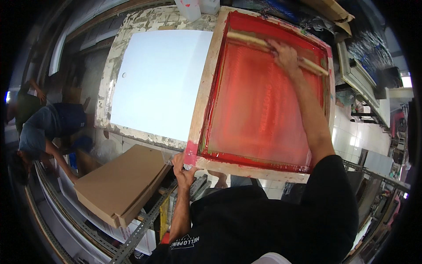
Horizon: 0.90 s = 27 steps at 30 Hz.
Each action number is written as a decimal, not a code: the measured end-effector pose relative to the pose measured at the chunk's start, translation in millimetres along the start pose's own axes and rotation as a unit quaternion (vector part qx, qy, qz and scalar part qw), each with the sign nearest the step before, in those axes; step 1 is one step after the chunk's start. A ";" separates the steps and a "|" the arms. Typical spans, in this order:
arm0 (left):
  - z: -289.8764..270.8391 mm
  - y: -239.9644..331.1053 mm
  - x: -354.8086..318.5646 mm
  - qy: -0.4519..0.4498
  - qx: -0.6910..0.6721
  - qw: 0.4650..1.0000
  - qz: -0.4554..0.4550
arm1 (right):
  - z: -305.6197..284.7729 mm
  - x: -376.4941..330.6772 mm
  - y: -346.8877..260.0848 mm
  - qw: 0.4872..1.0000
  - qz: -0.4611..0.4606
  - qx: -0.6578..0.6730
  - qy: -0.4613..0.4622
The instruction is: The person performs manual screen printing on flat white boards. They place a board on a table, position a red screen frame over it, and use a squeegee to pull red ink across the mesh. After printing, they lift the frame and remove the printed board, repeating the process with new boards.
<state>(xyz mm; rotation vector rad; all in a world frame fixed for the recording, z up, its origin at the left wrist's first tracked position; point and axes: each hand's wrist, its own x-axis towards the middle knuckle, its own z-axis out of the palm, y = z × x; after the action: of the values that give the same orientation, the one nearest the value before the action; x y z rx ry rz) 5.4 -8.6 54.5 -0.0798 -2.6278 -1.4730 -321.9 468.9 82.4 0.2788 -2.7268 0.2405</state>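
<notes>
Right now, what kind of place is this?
Probably a screen-printing workshop: a long, pale wooden squeegee crosses a rectangular, wooden-framed mesh screen smeared with red ink, beside a flat white sheet.

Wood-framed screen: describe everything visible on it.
The wood-framed screen is a large, roughly rectangular pale-wood frame around a red-smeared sheet, with thicker, glossy red along the inner edges and a pinkish-red stain on its near-left corner. It sits right of a white sheet, turned slightly clockwise. The left hand is at that stained corner; the right hand holds a long wooden bar across its far end.
</notes>
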 end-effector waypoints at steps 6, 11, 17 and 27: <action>-12.1 39.5 9.3 0.043 -0.084 0.996 0.002 | -97.0 -109.1 -115.0 0.997 0.042 0.057 -0.033; -25.0 87.0 26.7 0.080 -0.172 0.982 0.006 | -208.7 -173.3 -206.9 0.988 0.085 0.076 -0.108; -47.6 155.5 65.2 0.135 -0.156 0.978 0.043 | -310.6 -179.3 -264.8 1.000 0.013 -0.003 -0.022; -65.0 178.1 88.9 0.037 -0.281 0.952 0.112 | -420.2 -38.3 -223.8 0.998 0.003 0.021 0.051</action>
<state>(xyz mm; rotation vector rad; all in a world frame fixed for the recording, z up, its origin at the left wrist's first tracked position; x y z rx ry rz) -57.7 27.6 250.8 -0.3543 -1.9814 -2.0303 -85.3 345.1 478.5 0.2636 -2.6252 0.3058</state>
